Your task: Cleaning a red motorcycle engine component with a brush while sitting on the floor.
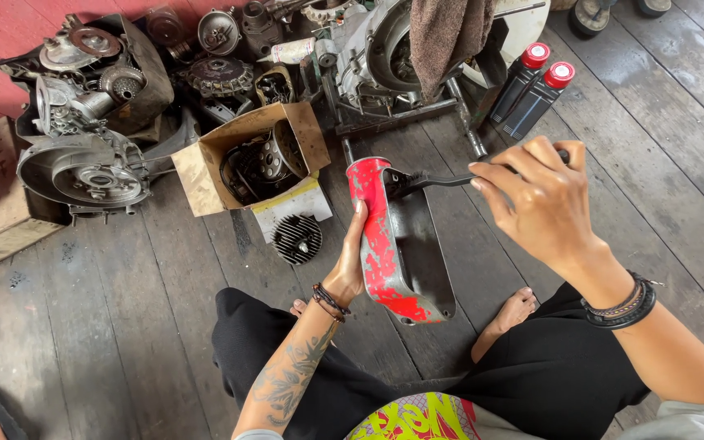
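Note:
My left hand [347,270] grips the outer side of a curved metal cover [393,244] with flaking red paint, holding it upright over my lap. My right hand [541,200] is closed on the handle of a black brush [433,181]. The brush head rests against the upper inside edge of the cover. I sit on a wooden floor with my bare feet showing under the cover.
A cardboard box [205,163] with engine parts stands ahead, a finned cylinder [297,238] beside it. Engine casings [83,167] lie at the left. An engine on a stand, draped with a brown cloth [446,37], is at the top. Two dark bottles with red caps [531,94] stand right.

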